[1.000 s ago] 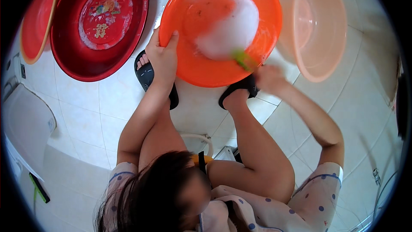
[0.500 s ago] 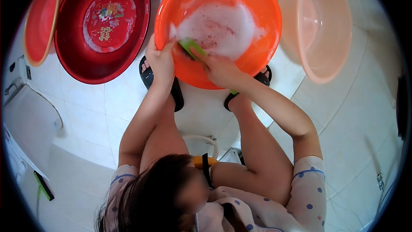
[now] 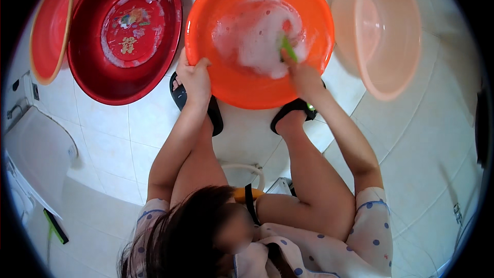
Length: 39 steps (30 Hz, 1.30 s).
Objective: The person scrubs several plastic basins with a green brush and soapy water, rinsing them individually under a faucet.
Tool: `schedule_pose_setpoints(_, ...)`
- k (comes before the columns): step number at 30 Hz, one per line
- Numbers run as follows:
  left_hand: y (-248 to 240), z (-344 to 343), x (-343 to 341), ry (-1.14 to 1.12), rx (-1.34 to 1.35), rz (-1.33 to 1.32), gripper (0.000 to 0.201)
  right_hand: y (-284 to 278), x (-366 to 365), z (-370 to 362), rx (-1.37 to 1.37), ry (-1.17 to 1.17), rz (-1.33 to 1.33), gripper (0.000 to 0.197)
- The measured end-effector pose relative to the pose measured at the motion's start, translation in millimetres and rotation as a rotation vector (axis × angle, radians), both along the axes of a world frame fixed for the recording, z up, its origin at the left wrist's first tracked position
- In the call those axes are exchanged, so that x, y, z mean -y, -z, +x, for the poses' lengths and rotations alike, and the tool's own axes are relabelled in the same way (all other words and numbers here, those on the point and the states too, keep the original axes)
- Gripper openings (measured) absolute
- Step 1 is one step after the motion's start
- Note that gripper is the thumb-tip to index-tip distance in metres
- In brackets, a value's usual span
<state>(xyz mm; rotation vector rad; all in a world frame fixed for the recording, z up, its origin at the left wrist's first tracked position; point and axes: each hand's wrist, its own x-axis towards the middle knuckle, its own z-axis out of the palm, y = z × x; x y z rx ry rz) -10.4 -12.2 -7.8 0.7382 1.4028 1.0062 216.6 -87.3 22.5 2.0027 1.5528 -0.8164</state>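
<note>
An orange basin (image 3: 236, 87) stands in front of me, with white suds (image 3: 257, 41) spread over its bottom. My left hand (image 3: 195, 77) grips its near left rim, the thumb lying over the edge. In my right hand (image 3: 307, 81) is a green scrub brush (image 3: 288, 49), its head down in the suds right of the basin's middle. Hand and brush are both blurred by motion, and the bristles are hard to make out.
Left of the orange basin stands a dark red basin (image 3: 82, 62) with soapy streaks, then a smaller pinkish-red basin (image 3: 50, 31). A pale peach basin (image 3: 388, 67) stands to the right. A squeegee (image 3: 55, 226) lies at lower left. My feet in black slippers (image 3: 215, 116) flank the near rim.
My right hand has swept the brush from the basin's left rim across to the right. The suds have shifted and swirled. My left hand stays on the rim.
</note>
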Motion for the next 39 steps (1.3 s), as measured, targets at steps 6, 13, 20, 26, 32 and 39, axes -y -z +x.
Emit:
schedule_pose_setpoints(6,3.2,4.5,-7.5,-0.011,0.114,0.014,0.041,20.0,-1.0,11.8,-0.219,0.070,0.316,0.059)
schedule_pose_setpoints(13,15.7,3.7,-7.6,-0.018,0.097,-0.038,0.040,37.7,-65.5,-10.3,-0.140,0.013,0.490,0.056)
schedule_pose_setpoints(20,18.9,-4.3,-5.7,-0.048,0.149,-0.059,0.038,10.3,-16.0,-65.6,-0.399,-0.166,0.054,0.057)
schedule_pose_setpoints(26,17.8,0.7,-8.0,0.001,0.077,-0.039,0.037,13.0,3.2,4.2,-0.169,0.013,0.296,0.057)
schedule_pose_setpoints(32,22.9,-4.4,-7.1,-0.012,0.079,-0.034,0.040,9.3,-75.8,1.3,-0.089,0.081,0.140,0.052)
schedule_pose_setpoints(39,21.4,10.2,-6.2,-0.017,0.071,0.002,0.026,56.0,-64.7,-78.6,-0.513,0.168,0.332,0.057)
